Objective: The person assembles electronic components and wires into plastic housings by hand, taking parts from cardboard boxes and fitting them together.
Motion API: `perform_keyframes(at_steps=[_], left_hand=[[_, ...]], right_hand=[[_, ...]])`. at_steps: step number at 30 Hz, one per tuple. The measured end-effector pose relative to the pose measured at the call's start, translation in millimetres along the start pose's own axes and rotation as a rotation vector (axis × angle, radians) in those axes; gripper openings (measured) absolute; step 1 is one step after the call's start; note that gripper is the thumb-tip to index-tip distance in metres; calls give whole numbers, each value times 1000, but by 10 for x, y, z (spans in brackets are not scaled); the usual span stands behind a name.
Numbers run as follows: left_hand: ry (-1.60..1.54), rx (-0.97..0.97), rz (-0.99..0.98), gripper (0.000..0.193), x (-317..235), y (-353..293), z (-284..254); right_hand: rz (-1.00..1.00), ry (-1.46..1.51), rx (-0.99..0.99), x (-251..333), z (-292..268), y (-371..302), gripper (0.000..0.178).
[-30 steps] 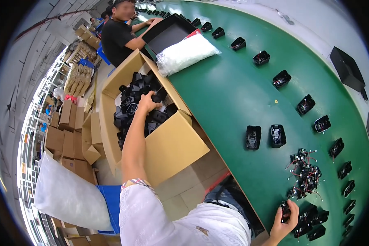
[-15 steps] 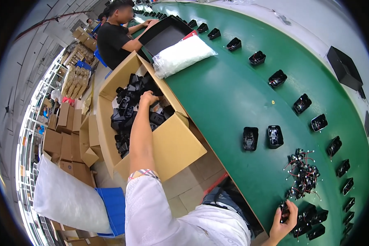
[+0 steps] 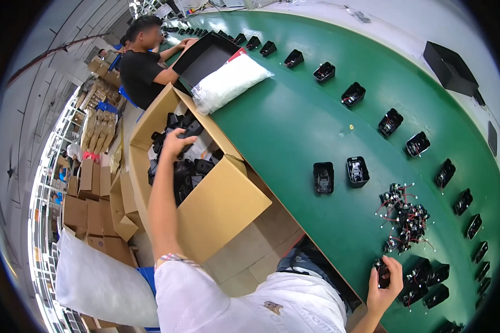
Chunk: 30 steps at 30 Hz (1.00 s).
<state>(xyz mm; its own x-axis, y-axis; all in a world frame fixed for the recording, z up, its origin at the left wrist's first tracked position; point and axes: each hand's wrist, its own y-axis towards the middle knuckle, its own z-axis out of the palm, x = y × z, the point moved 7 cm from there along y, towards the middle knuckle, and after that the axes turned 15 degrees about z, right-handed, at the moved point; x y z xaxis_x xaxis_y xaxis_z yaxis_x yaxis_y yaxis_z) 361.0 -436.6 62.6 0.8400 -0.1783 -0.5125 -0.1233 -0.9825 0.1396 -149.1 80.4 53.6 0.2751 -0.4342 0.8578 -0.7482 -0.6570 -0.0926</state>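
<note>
My left hand (image 3: 175, 145) reaches into a cardboard box (image 3: 222, 208) on the left, over a jumble of black plastic housings (image 3: 191, 173). Its fingers are curved and spread beside one black housing (image 3: 192, 127); no firm hold on it shows. At the lower right my right hand (image 3: 388, 282) is closed around a small black part with wires (image 3: 381, 273), pinched between thumb and fingers above the green table. Just beyond that hand lies a heap of small black parts with red wires (image 3: 408, 219).
Two open black housings stand mid-table (image 3: 324, 177) (image 3: 358, 171). A long curved row of filled housings (image 3: 391, 122) runs along the table. More housings (image 3: 422, 275) cluster by my right hand. A white plastic bag (image 3: 230, 83) and black bin (image 3: 208, 58) lie beyond the box, near a seated person (image 3: 144, 66).
My left hand has shifted left within the box, its fingers more spread. The view has turned slightly. My right hand keeps its small wired part near the heap.
</note>
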Motion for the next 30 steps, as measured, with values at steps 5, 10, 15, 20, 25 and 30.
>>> perform_keyframes(at_steps=[5,10,15,20,25,30], left_hand=[[-241,121,71,53,-1350,-281,-576],[-80,412,688,45,-2731,-482,181],[-21,572,860,50,-3087,-640,1433],[117,577,770,48,-3056,-820,1724],[207,366,897,49,-3149,-987,1508],[-333,135,931,44,-3355,-1266,1039]], right_hand=[[-116,-32,-83,34,-5,19,32],[9,9,-16,-3,27,22,30],[-21,52,-37,11,19,-1,31],[-94,4,-70,9,16,-5,31],[-98,12,-85,31,-1,-56,32],[80,89,-176,-131,-74,-25,33]])
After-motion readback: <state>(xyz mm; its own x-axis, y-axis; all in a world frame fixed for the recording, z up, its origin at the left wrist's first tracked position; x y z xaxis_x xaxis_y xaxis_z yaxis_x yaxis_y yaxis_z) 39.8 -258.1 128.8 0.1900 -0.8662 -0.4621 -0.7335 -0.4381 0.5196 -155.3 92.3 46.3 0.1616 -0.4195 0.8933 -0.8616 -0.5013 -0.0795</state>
